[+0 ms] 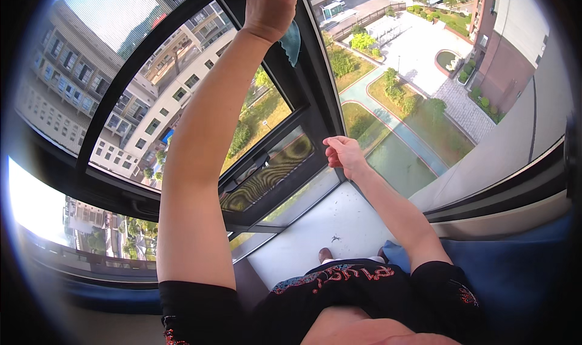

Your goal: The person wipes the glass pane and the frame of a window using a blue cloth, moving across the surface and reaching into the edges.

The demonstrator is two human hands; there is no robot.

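My left hand [272,9] is raised high at the top of the view, its fingers closed on a teal cloth [291,44] that hangs below the fist. The cloth lies against the dark window frame [320,79]; part of it is hidden by the hand. Lower and to the right, my right hand [346,156] is curled in a loose fist, with nothing visible in it. It appears just beside the lower part of the frame upright; whether it touches cannot be told. A window handle [248,174] sits on the lower rail, left of my right hand.
Below me is a white surface [318,222] with scattered dark debris [335,238] and a brown shoe [325,254]. Blue fabric [504,281] lies at the right. An insect screen [132,18] covers the upper left pane. Through the windows, a courtyard [404,45] shows far below.
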